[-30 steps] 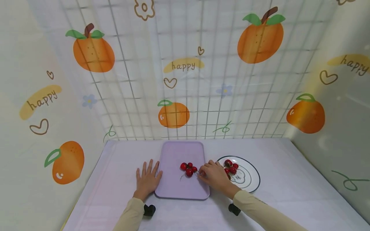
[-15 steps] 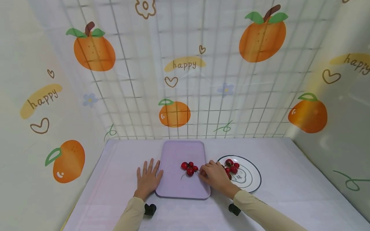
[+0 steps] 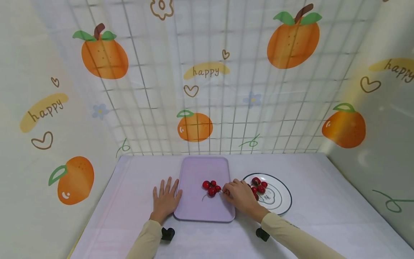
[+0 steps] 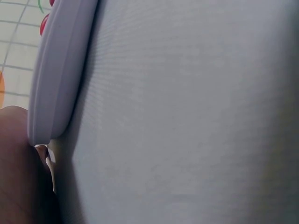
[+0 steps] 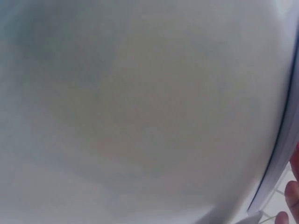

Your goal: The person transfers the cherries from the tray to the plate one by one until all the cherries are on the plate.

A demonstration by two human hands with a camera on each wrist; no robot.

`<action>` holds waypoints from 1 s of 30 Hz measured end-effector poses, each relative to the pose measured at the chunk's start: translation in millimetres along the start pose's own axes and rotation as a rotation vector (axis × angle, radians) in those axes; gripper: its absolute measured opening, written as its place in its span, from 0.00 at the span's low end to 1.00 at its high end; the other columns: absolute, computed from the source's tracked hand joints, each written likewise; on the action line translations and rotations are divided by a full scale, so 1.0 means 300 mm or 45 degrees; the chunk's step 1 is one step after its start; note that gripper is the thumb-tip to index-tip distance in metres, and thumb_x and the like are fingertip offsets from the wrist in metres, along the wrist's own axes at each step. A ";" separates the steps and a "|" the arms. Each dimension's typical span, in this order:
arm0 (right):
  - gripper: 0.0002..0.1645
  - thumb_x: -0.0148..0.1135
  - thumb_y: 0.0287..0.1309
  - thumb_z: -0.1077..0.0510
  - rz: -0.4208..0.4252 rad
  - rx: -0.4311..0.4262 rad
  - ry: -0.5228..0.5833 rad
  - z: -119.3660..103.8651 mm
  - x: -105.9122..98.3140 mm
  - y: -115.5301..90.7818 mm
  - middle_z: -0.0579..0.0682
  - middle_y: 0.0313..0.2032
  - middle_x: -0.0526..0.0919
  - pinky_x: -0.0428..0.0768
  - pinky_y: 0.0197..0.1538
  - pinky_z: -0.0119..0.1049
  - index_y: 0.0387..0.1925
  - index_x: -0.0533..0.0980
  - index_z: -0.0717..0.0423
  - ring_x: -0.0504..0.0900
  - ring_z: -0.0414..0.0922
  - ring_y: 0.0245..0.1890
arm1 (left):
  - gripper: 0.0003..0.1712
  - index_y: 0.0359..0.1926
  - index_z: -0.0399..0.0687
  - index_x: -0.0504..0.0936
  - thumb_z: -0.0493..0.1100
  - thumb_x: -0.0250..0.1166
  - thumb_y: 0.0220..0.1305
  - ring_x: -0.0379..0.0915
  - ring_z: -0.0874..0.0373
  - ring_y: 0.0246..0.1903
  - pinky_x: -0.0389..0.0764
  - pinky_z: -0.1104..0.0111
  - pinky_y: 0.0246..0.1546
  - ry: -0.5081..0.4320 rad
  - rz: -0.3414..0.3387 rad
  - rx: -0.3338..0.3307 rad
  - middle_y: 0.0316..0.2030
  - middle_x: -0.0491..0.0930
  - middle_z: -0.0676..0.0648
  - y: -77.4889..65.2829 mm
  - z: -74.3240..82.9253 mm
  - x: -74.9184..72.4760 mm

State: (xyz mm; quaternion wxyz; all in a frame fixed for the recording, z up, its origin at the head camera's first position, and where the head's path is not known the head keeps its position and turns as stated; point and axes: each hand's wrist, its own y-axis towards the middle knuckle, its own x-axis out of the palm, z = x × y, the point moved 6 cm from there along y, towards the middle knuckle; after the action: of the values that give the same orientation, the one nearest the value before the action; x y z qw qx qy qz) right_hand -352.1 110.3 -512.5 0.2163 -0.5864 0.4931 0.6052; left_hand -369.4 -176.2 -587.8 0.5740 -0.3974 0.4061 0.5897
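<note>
Several red cherries with thin stems (image 3: 211, 191) lie together on a lilac tray (image 3: 203, 210). Over the tray's right edge, my right hand (image 3: 242, 197) pinches a cherry (image 3: 226, 192), mostly hidden by the fingers, beside that group. In the right wrist view, red fruit (image 5: 295, 162) shows next to the fingertips (image 5: 292, 192) at the far right. My left hand (image 3: 165, 201) lies palm down, its fingers spread, against the tray's left edge; the left wrist view shows part of it beside the tray's side (image 4: 58, 84).
A white plate with a dark rim (image 3: 284, 205) stands right of the tray, holding several more cherries (image 3: 260, 189). The right hand covers its left part. Two small black objects (image 3: 168, 234) sit by the wrists. A printed curtain (image 3: 200, 90) hangs behind the table.
The head view shifts slightly. Both hands stay nearly in place, the right one pinching beside the cherries on the tray.
</note>
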 end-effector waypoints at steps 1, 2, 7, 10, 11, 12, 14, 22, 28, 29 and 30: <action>0.07 0.77 0.55 0.55 0.002 0.000 -0.009 0.001 -0.002 0.001 0.39 0.29 0.86 0.71 0.41 0.34 0.34 0.84 0.44 0.73 0.37 0.34 | 0.37 0.81 0.64 0.55 0.67 0.39 0.79 0.31 0.41 0.84 0.33 0.36 0.79 -0.004 -0.003 -0.002 0.84 0.45 0.49 -0.001 0.001 -0.001; 0.07 0.77 0.55 0.55 0.007 -0.003 -0.013 0.001 -0.006 0.001 0.39 0.29 0.86 0.71 0.41 0.34 0.34 0.84 0.44 0.73 0.37 0.34 | 0.37 0.81 0.64 0.55 0.67 0.39 0.79 0.31 0.41 0.84 0.33 0.36 0.79 -0.005 -0.006 -0.003 0.84 0.45 0.49 -0.001 0.001 -0.002; 0.08 0.78 0.54 0.55 0.098 -0.060 -0.029 -0.003 -0.046 0.003 0.38 0.29 0.87 0.72 0.40 0.33 0.33 0.84 0.44 0.74 0.37 0.34 | 0.36 0.81 0.63 0.55 0.66 0.40 0.79 0.31 0.41 0.84 0.33 0.36 0.79 -0.012 -0.010 -0.006 0.84 0.45 0.48 -0.002 0.004 -0.004; 0.08 0.78 0.54 0.56 0.135 -0.074 -0.023 0.001 -0.064 0.002 0.38 0.30 0.87 0.72 0.40 0.32 0.34 0.84 0.44 0.74 0.37 0.34 | 0.36 0.81 0.63 0.55 0.66 0.40 0.79 0.32 0.41 0.84 0.34 0.36 0.79 -0.008 -0.005 -0.001 0.84 0.45 0.48 -0.003 0.005 -0.003; 0.08 0.78 0.54 0.57 0.136 -0.071 -0.019 0.004 -0.068 0.002 0.38 0.31 0.87 0.72 0.40 0.32 0.34 0.84 0.44 0.74 0.37 0.35 | 0.36 0.81 0.63 0.55 0.66 0.40 0.79 0.32 0.41 0.84 0.33 0.36 0.79 -0.009 -0.003 0.000 0.84 0.45 0.48 -0.005 0.006 -0.004; 0.08 0.77 0.54 0.57 0.134 -0.067 -0.012 0.007 -0.071 0.002 0.38 0.31 0.87 0.72 0.40 0.32 0.35 0.84 0.45 0.74 0.37 0.35 | 0.36 0.81 0.63 0.55 0.66 0.40 0.79 0.32 0.41 0.84 0.34 0.36 0.79 -0.009 -0.001 0.001 0.84 0.45 0.48 -0.006 0.007 -0.005; 0.08 0.77 0.55 0.57 0.129 -0.053 -0.007 0.014 -0.076 -0.001 0.38 0.31 0.87 0.73 0.40 0.32 0.35 0.84 0.45 0.74 0.37 0.35 | 0.36 0.81 0.63 0.56 0.66 0.41 0.79 0.32 0.41 0.84 0.34 0.36 0.79 -0.010 0.005 0.000 0.84 0.46 0.48 -0.011 0.009 -0.008; 0.07 0.76 0.54 0.60 0.174 -0.055 0.018 0.033 -0.100 -0.020 0.40 0.30 0.86 0.74 0.39 0.33 0.34 0.84 0.47 0.73 0.37 0.35 | 0.36 0.81 0.61 0.56 0.66 0.41 0.79 0.32 0.40 0.84 0.33 0.36 0.79 -0.035 -0.006 0.000 0.84 0.46 0.47 -0.024 0.016 -0.012; 0.08 0.75 0.56 0.61 0.164 -0.006 0.082 0.062 -0.114 -0.023 0.40 0.32 0.84 0.82 0.42 0.33 0.36 0.84 0.48 0.74 0.38 0.38 | 0.37 0.81 0.62 0.56 0.66 0.41 0.78 0.32 0.40 0.84 0.32 0.36 0.79 -0.036 0.002 -0.001 0.84 0.45 0.48 -0.022 0.016 -0.018; 0.08 0.75 0.56 0.61 0.161 0.002 0.089 0.067 -0.117 -0.023 0.40 0.32 0.84 0.82 0.41 0.32 0.37 0.84 0.48 0.74 0.37 0.38 | 0.37 0.81 0.62 0.56 0.66 0.41 0.78 0.31 0.40 0.84 0.32 0.36 0.79 -0.037 0.000 -0.002 0.84 0.45 0.48 -0.020 0.015 -0.018; 0.08 0.75 0.56 0.61 0.158 0.005 0.095 0.073 -0.120 -0.024 0.40 0.32 0.83 0.82 0.41 0.31 0.37 0.83 0.48 0.74 0.37 0.38 | 0.37 0.81 0.62 0.56 0.66 0.41 0.78 0.31 0.40 0.84 0.32 0.36 0.79 -0.039 0.000 -0.001 0.84 0.45 0.48 -0.018 0.013 -0.017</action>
State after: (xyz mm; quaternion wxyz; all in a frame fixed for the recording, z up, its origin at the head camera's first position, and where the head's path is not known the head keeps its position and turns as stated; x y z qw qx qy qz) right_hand -349.1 143.2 -485.7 0.1610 -0.5764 0.5375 0.5941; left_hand -363.8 -174.3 -581.8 0.5799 -0.3885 0.3970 0.5959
